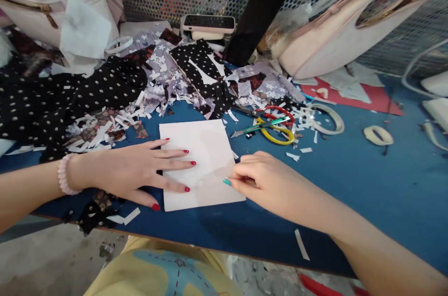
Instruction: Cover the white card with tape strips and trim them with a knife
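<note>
Bracelet circled left wrist; left hand lay spread, palm down, fingers across left half of white sheet, thumb just off left edge; sheet lay left of right hand, long axis seemingly running away from body; right hand curled at right edge, pinch impossible to tell; green cutter lay beyond it

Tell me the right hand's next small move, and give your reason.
Probably slide the right hand along the right edge of the white sheet, pressing lightly: it is curled at that edge, while the left hand lies spread over the sheet's left side, seemingly steadying it.
</note>
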Available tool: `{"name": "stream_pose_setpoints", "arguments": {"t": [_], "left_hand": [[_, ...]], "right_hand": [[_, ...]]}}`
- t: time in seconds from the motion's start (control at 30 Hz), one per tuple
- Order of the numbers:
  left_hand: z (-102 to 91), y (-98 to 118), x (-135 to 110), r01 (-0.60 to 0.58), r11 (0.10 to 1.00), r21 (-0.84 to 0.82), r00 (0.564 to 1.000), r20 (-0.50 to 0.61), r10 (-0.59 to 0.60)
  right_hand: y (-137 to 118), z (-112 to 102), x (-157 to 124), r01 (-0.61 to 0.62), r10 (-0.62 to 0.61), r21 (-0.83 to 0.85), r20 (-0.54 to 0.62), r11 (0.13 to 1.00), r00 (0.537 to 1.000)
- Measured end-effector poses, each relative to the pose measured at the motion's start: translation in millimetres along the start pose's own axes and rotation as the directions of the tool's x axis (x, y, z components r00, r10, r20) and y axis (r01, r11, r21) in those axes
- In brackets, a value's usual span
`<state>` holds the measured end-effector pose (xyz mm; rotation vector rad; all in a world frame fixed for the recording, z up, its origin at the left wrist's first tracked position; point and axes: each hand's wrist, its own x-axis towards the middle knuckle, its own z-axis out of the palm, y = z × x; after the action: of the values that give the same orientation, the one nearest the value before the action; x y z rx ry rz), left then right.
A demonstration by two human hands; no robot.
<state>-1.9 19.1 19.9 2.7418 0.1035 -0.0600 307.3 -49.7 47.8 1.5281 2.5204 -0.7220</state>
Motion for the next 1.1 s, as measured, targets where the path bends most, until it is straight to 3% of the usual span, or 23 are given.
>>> {"name": "stream_pose_setpoints", "arguments": {"t": [0.17, 0.47, 1.1], "left_hand": [[1.0, 1.1, -0.5, -0.02, 1.0, -0.017, 0.997, -0.07, 0.019], [3.0, 2.4, -0.6, -0.024, 1.0, -0.007, 0.996, -0.089, 0.023], [7.1, 2.7, -0.4, -0.027, 0.999, 0.023, 0.999, -0.04, 0.028]], "right_hand": [[-1.7, -0.3, -3.9, 0.044, -0.045, -0.027, -0.039, 0.999, 0.998], [-9.8, -1.6, -8.0, 0.087, -0.09, -0.06, -0.065, 0.994, 0.994], [-26.2, 1.5, -13.8, 0.167, -0.137, 0.161, -0.18, 0.973, 0.974]]}}
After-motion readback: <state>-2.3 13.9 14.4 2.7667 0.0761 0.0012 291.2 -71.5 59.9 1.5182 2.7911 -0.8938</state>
